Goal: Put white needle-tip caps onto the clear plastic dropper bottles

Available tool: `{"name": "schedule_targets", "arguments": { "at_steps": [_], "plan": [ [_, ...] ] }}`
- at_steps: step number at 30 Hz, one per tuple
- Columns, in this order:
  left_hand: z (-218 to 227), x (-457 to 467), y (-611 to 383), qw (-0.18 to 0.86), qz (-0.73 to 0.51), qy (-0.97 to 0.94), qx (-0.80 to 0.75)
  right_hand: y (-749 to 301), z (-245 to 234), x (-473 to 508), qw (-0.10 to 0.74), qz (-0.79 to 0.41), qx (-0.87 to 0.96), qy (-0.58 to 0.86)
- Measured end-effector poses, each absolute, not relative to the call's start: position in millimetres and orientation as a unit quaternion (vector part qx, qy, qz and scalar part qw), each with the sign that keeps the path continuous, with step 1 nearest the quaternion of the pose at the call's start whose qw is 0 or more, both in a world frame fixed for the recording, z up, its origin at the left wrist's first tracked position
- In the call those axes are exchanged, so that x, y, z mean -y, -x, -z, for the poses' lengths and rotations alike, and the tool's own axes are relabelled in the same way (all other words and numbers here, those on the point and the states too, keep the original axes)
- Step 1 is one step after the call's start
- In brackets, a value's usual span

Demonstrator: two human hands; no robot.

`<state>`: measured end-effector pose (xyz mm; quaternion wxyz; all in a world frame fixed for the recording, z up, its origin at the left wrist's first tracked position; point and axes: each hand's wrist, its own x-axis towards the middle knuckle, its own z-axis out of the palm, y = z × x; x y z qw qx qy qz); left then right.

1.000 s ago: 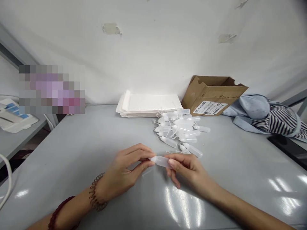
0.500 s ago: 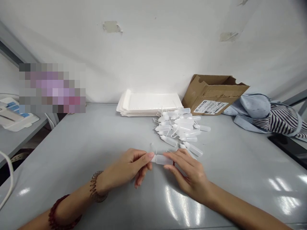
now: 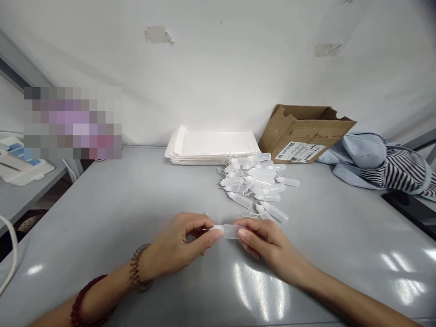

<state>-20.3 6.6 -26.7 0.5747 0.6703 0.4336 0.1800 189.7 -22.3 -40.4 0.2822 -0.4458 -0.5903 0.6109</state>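
Note:
Both my hands hold one small translucent plastic dropper bottle (image 3: 230,231) just above the grey table (image 3: 119,213). My right hand (image 3: 269,247) grips the bottle's body with thumb and fingers. My left hand (image 3: 180,245) pinches the white tip end, where a thin needle-like point sticks out to the left. Beyond my hands lies a pile of several similar small bottles (image 3: 257,184) with white caps and thin strings.
A stack of white flat bags (image 3: 213,147) lies against the back wall. An open cardboard box (image 3: 304,134) stands right of it, beside blue and striped clothing (image 3: 381,161). A dark flat object (image 3: 410,209) lies at the right edge. A second table (image 3: 20,181) is left.
My left fingers have closed into a pinch on the bottle's tip, and my right fingers have curled round its body. The bottle stays at the same spot.

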Motion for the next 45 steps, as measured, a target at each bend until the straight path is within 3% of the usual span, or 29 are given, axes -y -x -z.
{"name": "schedule_targets", "arguments": {
  "at_steps": [4, 8, 13, 18, 22, 27, 34, 41, 45],
  "plan": [
    [28, -10, 21, 0.664, -0.2, -0.598, -0.401, -189, 44, 19, 0.298, -0.749, 0.456, 0.377],
    [32, -12, 23, 0.754, -0.207, -0.498, -0.376, -187, 45, 20, 0.311, -0.721, 0.474, 0.399],
    [33, -11, 22, 0.762, -0.185, -0.478, -0.395, -186, 41, 26, 0.31, -0.475, 0.675, 0.472],
    [33, -15, 24, 0.724, -0.16, -0.524, -0.418, -186, 53, 27, 0.35, -0.17, 0.83, 0.4],
    [31, -17, 25, 0.694, -0.144, -0.572, -0.413, -188, 60, 24, 0.354, -0.056, 0.855, 0.375],
    [30, -13, 25, 0.636, -0.14, -0.636, -0.413, -189, 50, 25, 0.336, -0.231, 0.815, 0.412],
    [28, 1, 22, 0.392, -0.225, -0.821, -0.349, -189, 29, 25, 0.256, -0.555, 0.629, 0.48],
    [35, 20, 19, 0.195, -0.246, -0.902, -0.297, -196, 15, 22, 0.191, -0.545, 0.645, 0.5],
    [35, 19, 19, 0.212, -0.205, -0.907, -0.302, -199, 13, 22, 0.159, -0.599, 0.605, 0.5]
  ]
}}
